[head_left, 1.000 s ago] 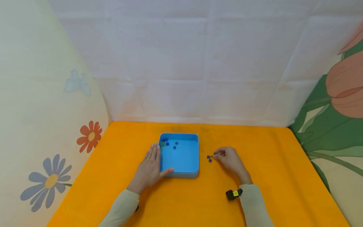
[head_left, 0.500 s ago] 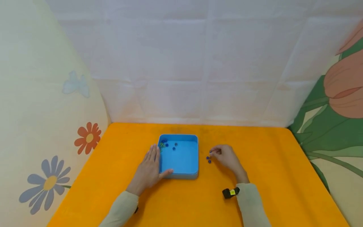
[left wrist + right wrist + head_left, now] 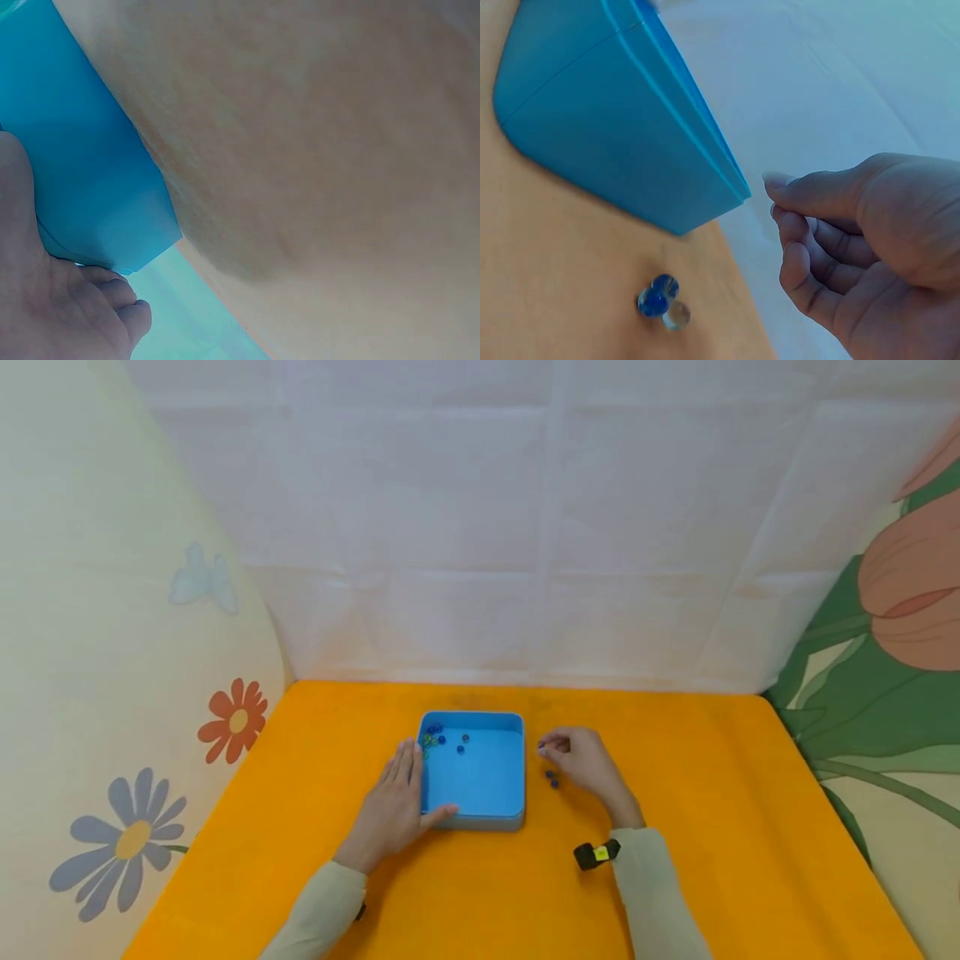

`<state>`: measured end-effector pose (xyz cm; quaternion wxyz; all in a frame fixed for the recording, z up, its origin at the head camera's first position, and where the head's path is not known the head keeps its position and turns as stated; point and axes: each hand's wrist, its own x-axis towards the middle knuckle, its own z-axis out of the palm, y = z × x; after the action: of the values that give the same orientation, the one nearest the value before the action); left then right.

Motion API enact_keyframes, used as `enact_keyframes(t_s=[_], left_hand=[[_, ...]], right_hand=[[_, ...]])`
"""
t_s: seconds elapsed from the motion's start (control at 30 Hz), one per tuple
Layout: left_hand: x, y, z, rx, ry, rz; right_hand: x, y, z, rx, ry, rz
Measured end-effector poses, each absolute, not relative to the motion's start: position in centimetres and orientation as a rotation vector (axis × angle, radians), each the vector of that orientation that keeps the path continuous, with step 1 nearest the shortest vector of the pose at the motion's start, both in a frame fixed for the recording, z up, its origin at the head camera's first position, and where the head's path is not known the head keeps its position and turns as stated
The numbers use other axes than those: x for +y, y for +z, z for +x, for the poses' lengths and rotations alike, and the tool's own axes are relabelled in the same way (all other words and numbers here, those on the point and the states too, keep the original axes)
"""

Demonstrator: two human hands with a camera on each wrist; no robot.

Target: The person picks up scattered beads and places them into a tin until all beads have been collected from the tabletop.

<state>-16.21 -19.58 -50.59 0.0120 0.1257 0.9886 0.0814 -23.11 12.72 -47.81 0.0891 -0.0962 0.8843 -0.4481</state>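
A square blue box (image 3: 472,777) stands on the orange table, with several blue, green and dark glass marbles (image 3: 441,739) gathered mostly in its far left corner. My left hand (image 3: 390,810) lies along the box's left side, fingers straight, the thumb by the near rim. In the left wrist view that hand (image 3: 67,307) lies against the blue wall (image 3: 97,165). Just right of the box, my right hand (image 3: 588,764) pinches a blue marble (image 3: 542,745) between thumb and fingertips. Beneath it, blue and clear marbles (image 3: 656,300) rest together on the table.
The orange table (image 3: 720,827) runs back to a white cloth backdrop (image 3: 465,527). Flower-printed sheets hang on both sides, with a tulip print (image 3: 907,585) at the right. A dark strap with a yellow tag (image 3: 600,853) sits at the right wrist.
My right hand has lifted a marble off the small cluster and moved left and away from me, nearer the box. The left hand and the box have stayed put.
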Motion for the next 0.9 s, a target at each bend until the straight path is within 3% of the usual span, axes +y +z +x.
enact_keyframes(t_s=[0.9], left_hand=[[-19.6,-50.6,-16.3,3.066,0.229,0.386]], right_hand=[[9.3,-46.1,-25.0,2.603,-1.316,-0.409]])
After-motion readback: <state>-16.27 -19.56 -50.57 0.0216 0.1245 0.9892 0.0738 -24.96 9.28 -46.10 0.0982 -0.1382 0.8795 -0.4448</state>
